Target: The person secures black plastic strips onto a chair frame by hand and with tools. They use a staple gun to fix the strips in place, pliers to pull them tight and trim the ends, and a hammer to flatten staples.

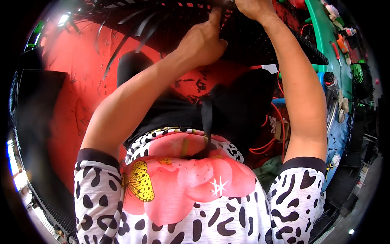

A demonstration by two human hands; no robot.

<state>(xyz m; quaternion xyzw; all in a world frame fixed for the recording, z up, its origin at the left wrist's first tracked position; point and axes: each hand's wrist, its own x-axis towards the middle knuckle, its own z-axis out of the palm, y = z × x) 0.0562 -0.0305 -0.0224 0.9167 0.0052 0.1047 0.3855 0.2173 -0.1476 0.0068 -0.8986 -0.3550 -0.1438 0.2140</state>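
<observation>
A dark woven panel (252, 38) of black strips spans the top of the head view, with loose black strips (142, 28) fanning out at its left. My left hand (201, 42) lies against the weave, its index finger stretched out along it and its thumb apart; the other fingers are mostly hidden. To its right, at the upper edge, my right hand (255, 7) is closed with bent fingers at the panel. Whatever those fingertips grip is cut off by the frame.
Below the panel is a red floor (81, 93) strewn with black scraps. On the right stands a green surface (323, 36) with small tools, including an orange-handled one (341, 44). A red hose (276, 110) loops by my right leg. Dark woven pieces (38, 110) stand at left.
</observation>
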